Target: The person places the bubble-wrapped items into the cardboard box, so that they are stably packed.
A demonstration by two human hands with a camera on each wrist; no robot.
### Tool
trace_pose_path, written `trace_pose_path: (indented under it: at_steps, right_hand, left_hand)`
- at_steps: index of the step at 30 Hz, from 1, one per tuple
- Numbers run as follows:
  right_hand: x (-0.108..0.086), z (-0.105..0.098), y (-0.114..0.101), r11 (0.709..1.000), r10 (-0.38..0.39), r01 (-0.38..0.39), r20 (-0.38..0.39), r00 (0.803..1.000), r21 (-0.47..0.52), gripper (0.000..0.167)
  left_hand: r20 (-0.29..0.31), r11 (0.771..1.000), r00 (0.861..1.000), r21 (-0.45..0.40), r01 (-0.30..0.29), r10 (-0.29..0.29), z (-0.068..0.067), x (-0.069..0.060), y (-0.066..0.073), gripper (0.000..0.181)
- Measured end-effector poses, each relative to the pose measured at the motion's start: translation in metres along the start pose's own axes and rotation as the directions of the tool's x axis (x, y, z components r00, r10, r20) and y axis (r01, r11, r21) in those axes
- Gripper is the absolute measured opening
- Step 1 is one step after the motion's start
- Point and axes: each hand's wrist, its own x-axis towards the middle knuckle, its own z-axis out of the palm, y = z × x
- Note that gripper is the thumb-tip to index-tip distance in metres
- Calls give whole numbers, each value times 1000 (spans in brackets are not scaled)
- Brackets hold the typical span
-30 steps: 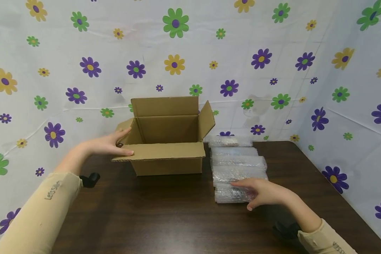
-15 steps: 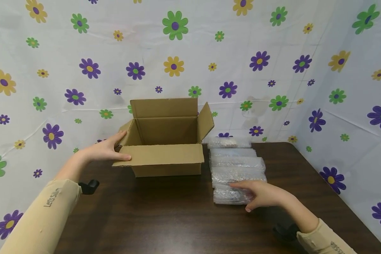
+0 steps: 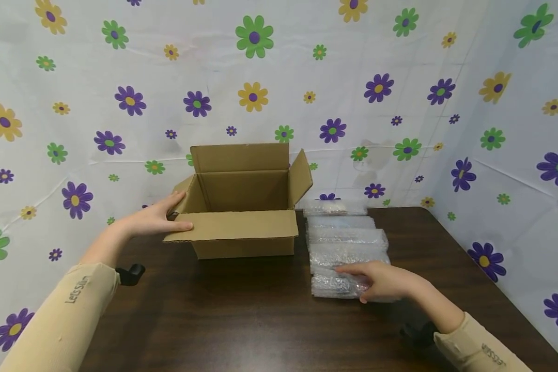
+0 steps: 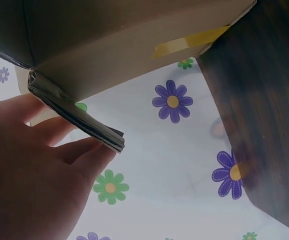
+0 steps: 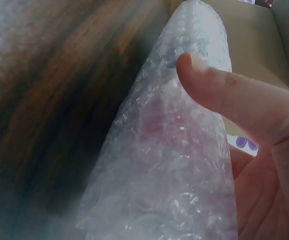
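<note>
An open cardboard box stands on the table, its flaps spread outward. My left hand grips the left corner of the box, thumb on the front flap; in the left wrist view, fingers curl behind the cardboard edge. Several bubble-wrapped packages lie in a row right of the box. My right hand holds the nearest bubble-wrapped package by its right part. In the right wrist view, the thumb lies over one side of that wrap, with the other fingers partly hidden behind it. A reddish patch shows through the plastic.
Other wrapped packages lie close together beyond the right hand. The dark wooden table extends in front of the box. A flower-patterned sheet hangs behind the table and along its right side. Yellow tape marks the box's side.
The right thumb has moved slightly in toward the nearest wrapped package. The left hand has slid a little down and left with the box's flap, mostly during the earlier half second.
</note>
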Motion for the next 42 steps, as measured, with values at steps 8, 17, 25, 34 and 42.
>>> trace_pose_path:
  at_steps: [8,17,25,34,42]
  right_hand:
    - [4,-9,-2,997,-22,17,52,998,79,70]
    - [5,-39,-11,992,-18,7,83,996,128,72]
    - [5,-75,-30,998,-33,27,107,994,58,72]
    - [9,-105,-46,996,-79,70,155,985,62,73]
    - [16,-131,-70,993,-78,55,225,971,107,74]
  left_hand:
    - [-1,1000,1000,0,0,0,0,1,1,101]
    - [6,1000,1000,-1,-11,11,-1,2,0,101]
    - [18,1000,1000,-7,-5,5,-2,2,0,101]
    - [19,1000,1000,-7,-9,9,-2,2,0,102]
    - [20,1000,1000,-12,-10,10,-2,1,2,102]
